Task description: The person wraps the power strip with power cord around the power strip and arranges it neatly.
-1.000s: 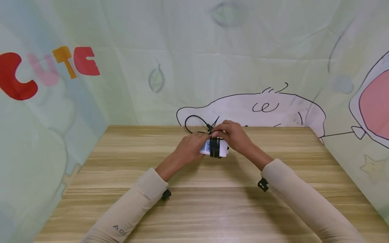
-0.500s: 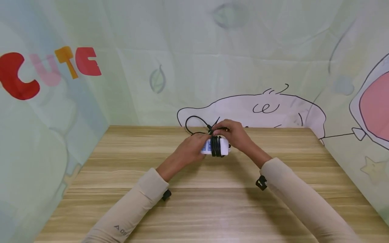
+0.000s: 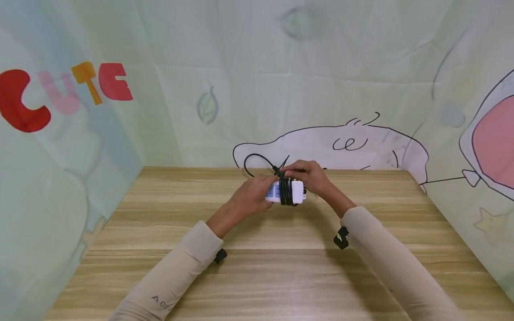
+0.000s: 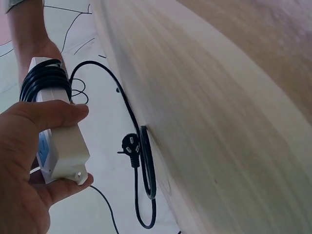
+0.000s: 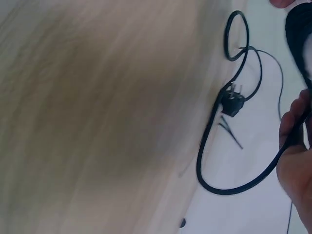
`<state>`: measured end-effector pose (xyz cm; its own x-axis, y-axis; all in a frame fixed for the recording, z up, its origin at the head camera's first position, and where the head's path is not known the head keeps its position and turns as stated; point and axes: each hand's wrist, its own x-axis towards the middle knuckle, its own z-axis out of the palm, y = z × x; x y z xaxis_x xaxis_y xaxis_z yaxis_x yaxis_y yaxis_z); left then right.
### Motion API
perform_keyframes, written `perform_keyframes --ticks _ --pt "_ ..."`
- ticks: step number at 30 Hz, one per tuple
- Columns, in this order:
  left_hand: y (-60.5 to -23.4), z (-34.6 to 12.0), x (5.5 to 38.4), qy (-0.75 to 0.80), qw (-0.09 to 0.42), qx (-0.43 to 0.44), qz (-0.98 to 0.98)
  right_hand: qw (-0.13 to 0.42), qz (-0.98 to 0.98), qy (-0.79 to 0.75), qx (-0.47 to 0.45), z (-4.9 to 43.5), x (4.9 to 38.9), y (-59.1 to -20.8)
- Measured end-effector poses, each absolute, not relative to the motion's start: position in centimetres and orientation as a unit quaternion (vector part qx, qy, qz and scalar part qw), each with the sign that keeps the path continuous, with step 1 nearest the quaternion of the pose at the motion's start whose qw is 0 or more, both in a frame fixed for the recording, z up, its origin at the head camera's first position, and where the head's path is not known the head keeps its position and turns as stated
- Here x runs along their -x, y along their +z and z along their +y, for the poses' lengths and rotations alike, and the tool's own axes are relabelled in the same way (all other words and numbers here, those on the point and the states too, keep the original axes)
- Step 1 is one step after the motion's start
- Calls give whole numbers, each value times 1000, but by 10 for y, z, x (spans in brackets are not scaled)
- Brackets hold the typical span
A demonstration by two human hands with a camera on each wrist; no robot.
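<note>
Mid-frame, the left hand point(image 3: 253, 195) clasped the power strip point(image 3: 297, 192) and the right hand point(image 3: 312, 177) pinched its cord point(image 3: 286, 191), several turns wound on, the plug point(image 4: 130, 144) end seemingly left loose.

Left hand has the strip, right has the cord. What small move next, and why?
Probably bring the cord around the power strip with the right hand for one more turn: several turns wrap it, the left hand grips it, and the length ending in the plug is unwound.
</note>
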<state>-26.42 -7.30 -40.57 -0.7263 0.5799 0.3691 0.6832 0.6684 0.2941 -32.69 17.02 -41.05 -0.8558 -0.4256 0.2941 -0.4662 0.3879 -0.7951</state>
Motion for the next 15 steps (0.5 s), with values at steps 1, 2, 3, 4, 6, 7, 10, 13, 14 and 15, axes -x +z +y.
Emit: perform_keyframes --ticks 1,2,3,4,6,7,10,13,14,15 --pt "-406 -74 264 -212 125 350 -904 18 -830 486 -273 170 328 -412" --pt "-406 -74 264 -215 128 351 -902 14 -827 490 -277 171 329 -413" --pt "-406 -75 264 -217 131 352 -901 10 -824 492 -279 171 329 -414" --pt "-406 -75 264 -221 133 352 -900 7 -822 495 -280 172 330 -415" --pt "-405 -76 264 -228 133 350 -899 -8 -813 512 -278 173 330 -418" --pt "-404 -75 265 -235 131 348 -898 -17 -806 524 -274 174 330 -419" --pt "-400 -73 265 -258 119 339 -897 -37 -784 558 -267 177 327 -425" --pt "-398 -72 265 -274 112 332 -896 -36 -764 580 -279 178 324 -432" --pt "-398 -72 265 -276 110 328 -897 -34 -760 583 -285 177 323 -434" --pt "-398 -73 265 -277 110 324 -898 -30 -757 586 -288 175 322 -436"
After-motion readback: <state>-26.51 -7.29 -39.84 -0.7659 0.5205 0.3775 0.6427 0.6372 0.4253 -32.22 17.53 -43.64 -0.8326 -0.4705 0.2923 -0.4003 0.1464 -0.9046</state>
